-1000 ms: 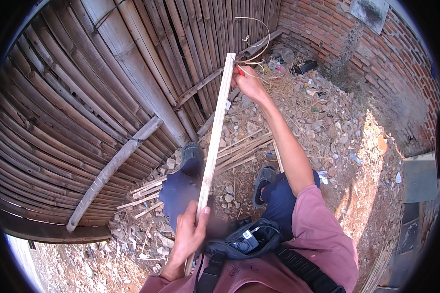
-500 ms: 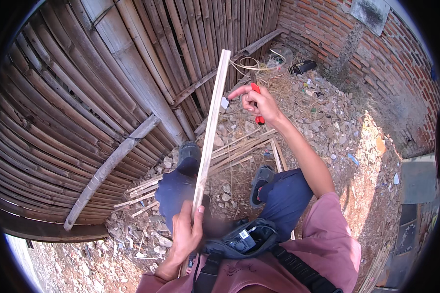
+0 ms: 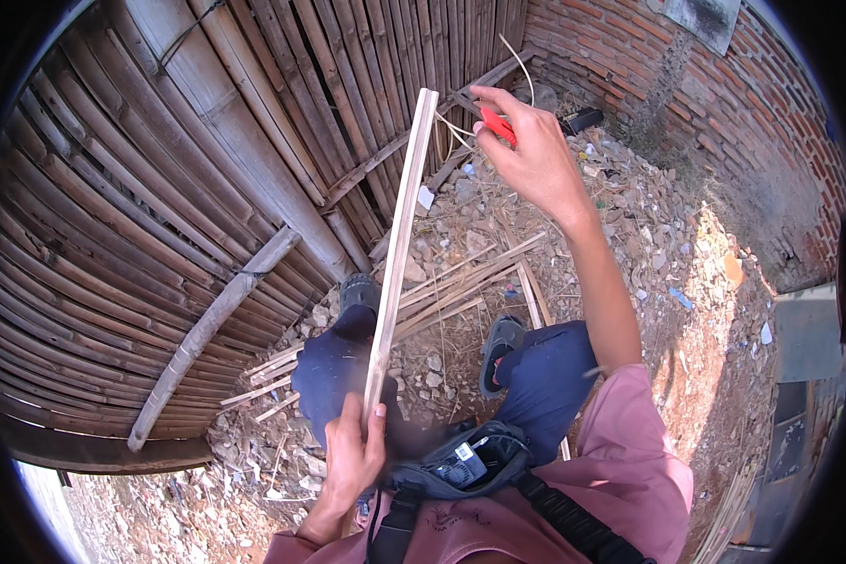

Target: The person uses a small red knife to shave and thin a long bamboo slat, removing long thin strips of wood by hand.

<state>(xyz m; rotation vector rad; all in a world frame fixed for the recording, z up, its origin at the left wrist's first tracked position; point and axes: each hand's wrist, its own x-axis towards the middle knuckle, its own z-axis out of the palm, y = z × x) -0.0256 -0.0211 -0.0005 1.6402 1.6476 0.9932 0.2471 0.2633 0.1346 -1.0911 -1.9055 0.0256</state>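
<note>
My left hand (image 3: 355,455), low in front of my body, is closed round the lower part of a long pale bamboo stick (image 3: 400,244). The stick stands up and away from me, with lengthwise lines along it that look like splits or grooves. Farther out, to the right of the stick's far end, my right hand (image 3: 539,155) is raised and closed on a red-handled knife (image 3: 498,126). Most of its handle is hidden by the palm, and its blade is hard to make out. The index finger reaches toward the stick's tip, apart from it.
Several cut bamboo strips (image 3: 470,282) lie on the rubble between my feet. A bamboo wall (image 3: 94,235) rises on the left, with a brick wall (image 3: 620,56) at the far right. Thin pale strips (image 3: 453,132) curl behind the stick. An open pouch (image 3: 470,461) hangs at my waist.
My right hand has moved up and slightly right with the knife, turning so its back shows more. The stick and my left hand have shifted only slightly.
</note>
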